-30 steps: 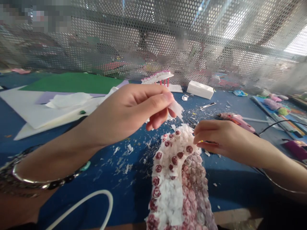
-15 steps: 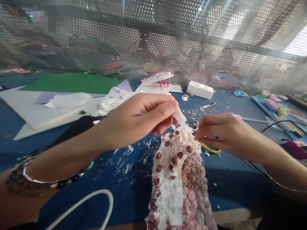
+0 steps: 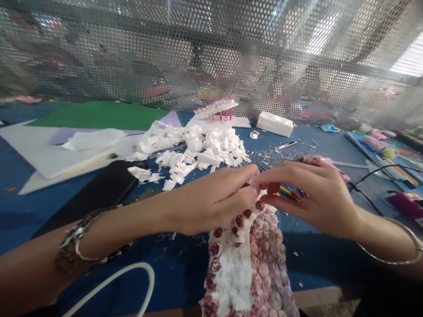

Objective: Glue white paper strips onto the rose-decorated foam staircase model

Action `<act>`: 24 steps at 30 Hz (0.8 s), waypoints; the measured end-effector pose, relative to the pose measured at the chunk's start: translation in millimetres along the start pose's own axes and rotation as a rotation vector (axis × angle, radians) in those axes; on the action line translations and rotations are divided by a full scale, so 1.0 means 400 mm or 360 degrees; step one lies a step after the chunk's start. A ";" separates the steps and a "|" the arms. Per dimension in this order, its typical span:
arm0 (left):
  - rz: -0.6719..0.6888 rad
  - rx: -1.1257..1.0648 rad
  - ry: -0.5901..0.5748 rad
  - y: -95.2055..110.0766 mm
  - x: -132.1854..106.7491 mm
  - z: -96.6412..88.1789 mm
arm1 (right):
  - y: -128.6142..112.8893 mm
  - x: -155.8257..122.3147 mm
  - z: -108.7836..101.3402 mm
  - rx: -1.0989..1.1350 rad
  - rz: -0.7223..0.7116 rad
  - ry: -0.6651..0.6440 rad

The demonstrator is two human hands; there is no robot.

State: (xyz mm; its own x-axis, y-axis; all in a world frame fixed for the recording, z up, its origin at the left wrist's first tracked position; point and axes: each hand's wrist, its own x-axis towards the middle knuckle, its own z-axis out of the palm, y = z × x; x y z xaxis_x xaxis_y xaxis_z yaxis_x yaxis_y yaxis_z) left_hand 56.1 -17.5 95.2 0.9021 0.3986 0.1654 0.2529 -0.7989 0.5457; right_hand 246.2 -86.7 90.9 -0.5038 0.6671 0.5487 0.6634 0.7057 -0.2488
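My left hand [image 3: 218,200] is closed in a pinch on a small white paper scrap [image 3: 253,180]. From the other side my right hand [image 3: 310,187] meets it, its fingertips closed at the same scrap; its thumb sits lower. Both hands are just above the top of a long decorated panel [image 3: 234,273]. Dark red rolled rosettes [image 3: 215,264] run down the panel's left edge and curve across its upper part. Fluffy white paper bits cover its middle, and pink to mauve rosettes [image 3: 264,264] fill its right side. My hands hide the panel's upper end.
A heap of torn white paper [image 3: 221,147] lies beyond my left hand, near a dark flat object [image 3: 99,189]. Farther back are a small model with red posts [image 3: 220,115], a white box [image 3: 275,124] and a craft knife [image 3: 286,145]. A pink tool [image 3: 330,167] lies behind my right hand.
My left hand has come down and closer to my right hand, bringing the white scrap with it. My right hand has shifted slightly left, and the fingertips now meet. The paper heap is uncovered.
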 end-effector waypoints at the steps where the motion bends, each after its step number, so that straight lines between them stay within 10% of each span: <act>1: -0.0016 -0.0048 -0.0081 0.002 0.000 -0.001 | 0.002 -0.001 0.006 0.0012 0.0015 -0.0010; 11: -0.0043 -0.0036 -0.0259 0.006 0.002 -0.007 | 0.009 -0.009 -0.004 -0.0148 -0.0217 0.0025; 18: 0.0234 0.0455 -0.0045 -0.010 0.002 -0.011 | 0.011 -0.015 -0.065 -0.0287 0.0034 -0.0729; 24: 0.0335 0.0604 0.0023 -0.033 0.008 0.001 | 0.030 -0.002 -0.037 -0.0188 0.0024 -0.0882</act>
State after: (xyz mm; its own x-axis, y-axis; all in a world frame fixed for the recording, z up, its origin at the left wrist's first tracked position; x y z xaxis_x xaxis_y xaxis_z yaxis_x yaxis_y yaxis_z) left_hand 55.9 -5.8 88.1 0.9435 0.2133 0.2537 0.1771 -0.9714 0.1583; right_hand 262.8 -82.3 99.1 -0.6876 0.7252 0.0366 0.7144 0.6846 -0.1447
